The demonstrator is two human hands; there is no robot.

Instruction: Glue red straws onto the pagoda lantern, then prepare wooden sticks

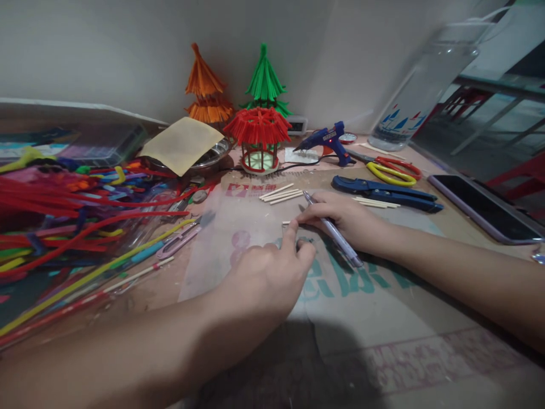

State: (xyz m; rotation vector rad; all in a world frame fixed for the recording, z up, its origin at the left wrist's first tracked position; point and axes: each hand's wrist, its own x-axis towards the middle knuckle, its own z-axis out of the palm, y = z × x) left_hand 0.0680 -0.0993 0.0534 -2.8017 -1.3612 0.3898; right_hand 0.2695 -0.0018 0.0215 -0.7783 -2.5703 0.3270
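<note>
My left hand (272,272) is closed, its index finger extended down onto a short pale stick (286,223) on the plastic sheet (221,227); the tips of both hands meet there. A purple pen (338,236) lies across my right hand (347,218), held between its bent fingers with the tip pointing up and left. Just beyond the hands lie several pale sticks (283,196). Behind these stands a small round frame with a red fringed roof (258,128). More sticks (377,202) lie beside my right wrist.
Pipe cleaners (85,227) cover the left side. At the back are orange (204,79) and green (264,76) fringed towers and a blue glue gun (330,142). Pliers (387,192), yellow-red scissors (392,171), a phone (485,207) and a clear bottle (421,91) stand or lie right.
</note>
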